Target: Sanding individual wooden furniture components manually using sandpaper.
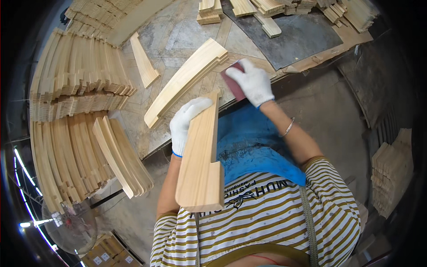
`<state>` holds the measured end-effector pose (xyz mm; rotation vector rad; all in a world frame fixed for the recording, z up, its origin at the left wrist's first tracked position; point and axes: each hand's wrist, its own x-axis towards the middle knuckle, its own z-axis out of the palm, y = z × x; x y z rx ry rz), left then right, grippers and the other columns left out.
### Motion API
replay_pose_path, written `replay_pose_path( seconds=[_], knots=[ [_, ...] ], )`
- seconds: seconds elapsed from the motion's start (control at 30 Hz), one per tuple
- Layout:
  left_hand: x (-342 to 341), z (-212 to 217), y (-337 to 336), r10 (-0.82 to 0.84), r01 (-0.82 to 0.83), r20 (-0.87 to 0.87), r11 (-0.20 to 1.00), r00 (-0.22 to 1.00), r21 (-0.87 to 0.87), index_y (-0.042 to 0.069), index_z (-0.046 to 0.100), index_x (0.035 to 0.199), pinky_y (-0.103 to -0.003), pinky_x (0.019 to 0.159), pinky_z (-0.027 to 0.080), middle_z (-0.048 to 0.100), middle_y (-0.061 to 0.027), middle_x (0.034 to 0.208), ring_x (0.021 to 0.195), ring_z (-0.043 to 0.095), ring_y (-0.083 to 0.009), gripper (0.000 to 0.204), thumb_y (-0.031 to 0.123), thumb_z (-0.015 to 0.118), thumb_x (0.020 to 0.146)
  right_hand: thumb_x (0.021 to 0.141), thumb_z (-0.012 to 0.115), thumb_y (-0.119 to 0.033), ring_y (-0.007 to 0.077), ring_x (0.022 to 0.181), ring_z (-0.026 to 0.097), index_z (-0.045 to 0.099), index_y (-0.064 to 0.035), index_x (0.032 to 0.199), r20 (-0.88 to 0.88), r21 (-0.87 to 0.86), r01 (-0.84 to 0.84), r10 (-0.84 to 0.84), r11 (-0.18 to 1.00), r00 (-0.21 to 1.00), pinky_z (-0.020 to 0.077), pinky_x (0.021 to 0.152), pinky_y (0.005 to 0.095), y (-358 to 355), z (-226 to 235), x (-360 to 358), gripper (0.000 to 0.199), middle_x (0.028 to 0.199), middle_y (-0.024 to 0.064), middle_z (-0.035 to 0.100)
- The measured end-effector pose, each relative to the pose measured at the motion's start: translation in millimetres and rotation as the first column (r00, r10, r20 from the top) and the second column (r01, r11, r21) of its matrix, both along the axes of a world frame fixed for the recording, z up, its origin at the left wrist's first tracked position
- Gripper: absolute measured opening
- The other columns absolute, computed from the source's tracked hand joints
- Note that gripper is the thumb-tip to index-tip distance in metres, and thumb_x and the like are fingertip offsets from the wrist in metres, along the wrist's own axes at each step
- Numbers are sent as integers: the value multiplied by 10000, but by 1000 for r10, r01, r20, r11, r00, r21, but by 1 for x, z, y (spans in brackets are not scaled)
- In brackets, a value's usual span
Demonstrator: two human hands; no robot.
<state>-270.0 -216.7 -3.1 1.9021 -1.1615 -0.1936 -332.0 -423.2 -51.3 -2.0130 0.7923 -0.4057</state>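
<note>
My left hand, in a white glove, is closed around the far end of a notched wooden piece. The piece is pale and long, and its broad end points toward my chest. My right hand, also gloved, grips a dark red sheet of sandpaper just right of the piece's far end, apart from it. Beyond my left hand, a curved wooden piece lies aslant on the worktable. A smaller wooden piece rests farther left.
Tall stacks of curved wooden pieces line the left side. At the back right, more wood lies around a dark mat. Below are a fan and cardboard boxes at left, and a wood stack at right.
</note>
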Motion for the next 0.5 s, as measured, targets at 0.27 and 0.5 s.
replay_pose_path(
  seconds=[0.27, 0.5],
  knots=[
    [4, 0, -1, -48, 33, -130, 993, 990, -112, 29, 654, 1075, -327, 883, 465, 652, -160, 1057, 989, 622, -278, 339, 216, 619, 794, 830, 604, -364, 327, 702, 654, 608, -130, 893, 89, -246, -34, 57, 969, 994, 512, 631, 416, 46, -18, -23, 243, 771, 122, 672],
    [5, 1, -1, -54, 48, -79, 996, 995, -76, 24, 649, 1084, -337, 896, 459, 648, -165, 1072, 1007, 616, -280, 359, 268, 577, 830, 829, 612, -352, 305, 756, 660, 627, -158, 917, 66, -191, -1, 14, 982, 998, 512, 638, 379, 25, -6, -10, 213, 836, 117, 678]
  ],
)
